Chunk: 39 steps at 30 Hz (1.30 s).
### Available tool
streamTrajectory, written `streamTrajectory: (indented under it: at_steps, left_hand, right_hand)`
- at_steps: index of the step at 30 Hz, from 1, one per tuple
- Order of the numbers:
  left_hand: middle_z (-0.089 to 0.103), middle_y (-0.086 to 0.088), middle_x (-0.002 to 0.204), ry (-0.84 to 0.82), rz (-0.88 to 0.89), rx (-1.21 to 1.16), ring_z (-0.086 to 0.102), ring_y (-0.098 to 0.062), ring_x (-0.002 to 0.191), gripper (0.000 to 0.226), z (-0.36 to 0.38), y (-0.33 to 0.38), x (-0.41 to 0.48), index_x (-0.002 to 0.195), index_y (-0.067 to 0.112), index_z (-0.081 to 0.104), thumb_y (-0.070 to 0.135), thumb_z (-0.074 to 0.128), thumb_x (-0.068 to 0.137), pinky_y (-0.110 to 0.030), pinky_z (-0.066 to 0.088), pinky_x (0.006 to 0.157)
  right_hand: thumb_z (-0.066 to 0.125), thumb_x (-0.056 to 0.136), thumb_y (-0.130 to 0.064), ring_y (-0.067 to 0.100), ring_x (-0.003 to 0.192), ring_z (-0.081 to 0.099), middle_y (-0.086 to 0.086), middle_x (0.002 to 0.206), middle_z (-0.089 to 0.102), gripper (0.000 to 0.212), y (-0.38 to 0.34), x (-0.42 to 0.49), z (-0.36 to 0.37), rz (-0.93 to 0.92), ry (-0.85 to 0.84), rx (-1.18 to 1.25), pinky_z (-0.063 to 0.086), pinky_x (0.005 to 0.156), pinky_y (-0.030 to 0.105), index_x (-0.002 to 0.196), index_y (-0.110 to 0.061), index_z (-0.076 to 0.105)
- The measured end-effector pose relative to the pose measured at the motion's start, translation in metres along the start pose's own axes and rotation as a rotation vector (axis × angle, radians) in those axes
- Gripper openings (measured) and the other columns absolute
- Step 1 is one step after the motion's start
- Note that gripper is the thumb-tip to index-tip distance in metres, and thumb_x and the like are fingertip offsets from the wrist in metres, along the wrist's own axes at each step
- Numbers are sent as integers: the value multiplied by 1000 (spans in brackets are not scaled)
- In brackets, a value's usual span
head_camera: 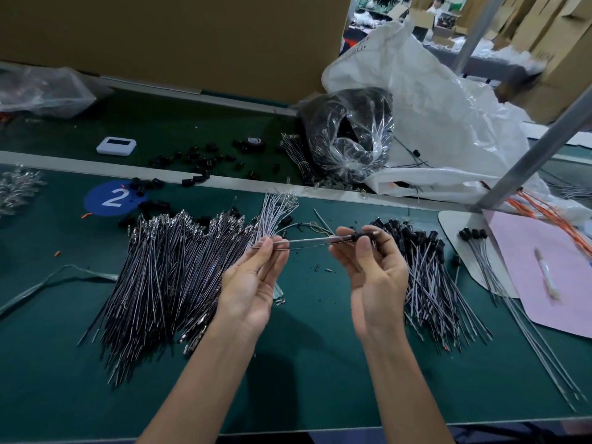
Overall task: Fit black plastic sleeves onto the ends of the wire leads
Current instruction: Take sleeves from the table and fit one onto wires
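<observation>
Both hands hold one thin wire lead (309,241) stretched level between them above the green table (304,363). My left hand (256,277) pinches its left end with palm up. My right hand (373,270) pinches the right end, where a black plastic sleeve (358,236) sits on the wire between thumb and fingers. A large heap of bare leads (166,277) lies to the left. A pile of leads with black sleeves fitted (426,267) lies to the right. Loose black sleeves (198,163) are scattered at the back.
A clear bag of black parts (349,136) and a big white bag (448,116) stand at the back right. A pink sheet (551,283) with a pen lies at the right, orange wires (551,216) above it. A white timer (116,145) sits back left, beside a blue "2" sticker (112,198).
</observation>
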State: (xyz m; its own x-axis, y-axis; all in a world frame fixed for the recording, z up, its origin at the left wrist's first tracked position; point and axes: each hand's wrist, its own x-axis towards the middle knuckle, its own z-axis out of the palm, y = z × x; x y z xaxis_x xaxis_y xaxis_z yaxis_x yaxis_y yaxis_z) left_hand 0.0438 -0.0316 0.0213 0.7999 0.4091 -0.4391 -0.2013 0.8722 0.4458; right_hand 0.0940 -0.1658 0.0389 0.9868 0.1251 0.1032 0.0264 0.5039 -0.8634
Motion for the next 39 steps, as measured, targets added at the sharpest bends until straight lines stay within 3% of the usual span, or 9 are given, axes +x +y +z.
streamTrajectory:
  at_steps: [5,8,12,16,19,24,27,34,39]
  left_hand:
    - [73,-10,103,-85,-21,147,71,-23,98,28,-6,-3,-7,108,7,58,-2,62,82,-33,57,87]
    - [72,-5,111,-140,103,348,65,-20,106,31,-4,-1,-8,116,10,62,7,63,84,-35,50,98]
    - [74,-5,109,-317,177,564,67,-20,103,44,8,1,-11,112,12,70,31,71,72,-30,52,93]
    - [75,-9,98,-428,174,548,69,-16,90,35,18,-3,-13,97,17,77,27,76,63,-24,55,76]
    - [75,-7,92,-428,189,474,68,-16,84,25,18,-1,-11,87,18,79,23,76,63,-26,54,73]
    - [76,-7,93,-377,260,406,70,-12,88,24,16,-3,-9,88,16,78,18,75,64,-21,55,80]
    - [76,-9,96,-361,292,427,70,-12,88,33,16,-6,-9,100,14,73,20,74,67,-20,54,78]
    - [76,-11,93,-324,288,434,71,-12,79,28,15,-22,-17,97,16,74,20,74,69,-19,53,61]
    - [76,-8,99,-332,315,473,67,-16,88,32,15,-13,-15,92,18,79,34,78,64,-30,52,80]
  right_hand:
    - [49,99,-7,13,73,68,1,76,72,15,-1,11,2,-106,100,-116,56,72,24,106,-6,62]
    - [57,94,-16,12,71,66,1,75,72,22,-2,15,-2,-92,-5,-305,55,69,21,113,-8,64]
    - [64,83,-28,12,68,66,4,76,74,53,4,11,-1,39,-249,-430,56,74,26,132,-15,52]
    - [68,81,-26,12,65,66,5,72,74,52,8,4,3,77,-309,-392,55,71,23,130,-16,56]
    - [66,83,-27,16,66,68,8,73,74,52,7,1,3,97,-293,-376,55,67,25,130,-8,56]
    - [69,85,-8,15,67,71,7,72,75,19,4,-9,-4,69,-327,-465,54,63,20,100,-18,71]
    - [69,85,2,13,63,70,7,68,74,20,6,-11,-5,22,-303,-556,53,63,19,83,-17,75]
    - [69,86,-1,9,62,65,4,67,72,16,7,-13,1,-49,-233,-532,51,63,17,82,-14,76]
    - [71,85,-1,14,64,68,4,69,73,23,9,-14,-1,-23,-227,-538,53,65,19,79,-23,76]
